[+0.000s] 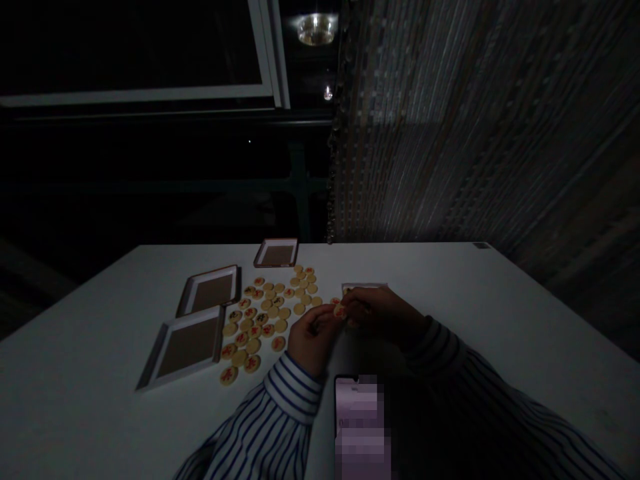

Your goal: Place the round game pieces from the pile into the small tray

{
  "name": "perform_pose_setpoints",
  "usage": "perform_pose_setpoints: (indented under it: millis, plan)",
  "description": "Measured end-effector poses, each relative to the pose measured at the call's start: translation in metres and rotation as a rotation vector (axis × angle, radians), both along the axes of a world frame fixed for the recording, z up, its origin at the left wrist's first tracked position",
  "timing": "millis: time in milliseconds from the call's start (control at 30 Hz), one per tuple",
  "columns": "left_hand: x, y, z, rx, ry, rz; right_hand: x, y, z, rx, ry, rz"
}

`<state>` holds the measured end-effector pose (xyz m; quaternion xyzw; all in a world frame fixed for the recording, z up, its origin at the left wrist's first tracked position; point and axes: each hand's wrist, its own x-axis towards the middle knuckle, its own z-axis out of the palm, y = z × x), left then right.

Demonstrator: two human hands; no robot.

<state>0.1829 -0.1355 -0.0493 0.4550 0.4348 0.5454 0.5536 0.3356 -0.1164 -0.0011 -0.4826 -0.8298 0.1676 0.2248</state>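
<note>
Both my hands meet near the middle of the white table, in dim light. My left hand has its fingers curled and pinched beside a round yellow game piece with a red mark. My right hand is closed over the same spot, above a small tray that it mostly hides. Which hand actually grips the piece is unclear. A spread of several yellow round pieces lies just left of my hands.
Three shallow square trays lie on the left: a near one, a middle one and a far one. A lit phone sits at the near edge. A beaded curtain hangs behind the table.
</note>
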Motion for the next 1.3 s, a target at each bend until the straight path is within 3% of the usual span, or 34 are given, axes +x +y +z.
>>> perform_pose_setpoints:
  millis: [333, 600, 767, 1033, 1300]
  plan:
    - [-0.0035, 0.0003, -0.0007, 0.038, 0.091, -0.043, 0.0016, 0.0001, 0.0, -0.016, 0.048, 0.025]
    - [-0.0035, -0.0009, 0.0029, 0.056, 0.162, -0.002, 0.0014, 0.0025, 0.0001, -0.016, 0.001, 0.029]
    - [-0.0024, -0.001, 0.0031, 0.081, 0.126, 0.015, 0.0008, 0.002, 0.0008, 0.006, -0.004, 0.023]
    - [-0.0027, 0.0009, -0.0035, 0.042, 0.064, -0.06, -0.003, -0.001, 0.0039, 0.014, -0.014, -0.008]
    - [-0.003, 0.0026, -0.0039, 0.043, 0.046, -0.015, -0.0006, 0.0009, -0.0025, 0.084, 0.006, 0.037]
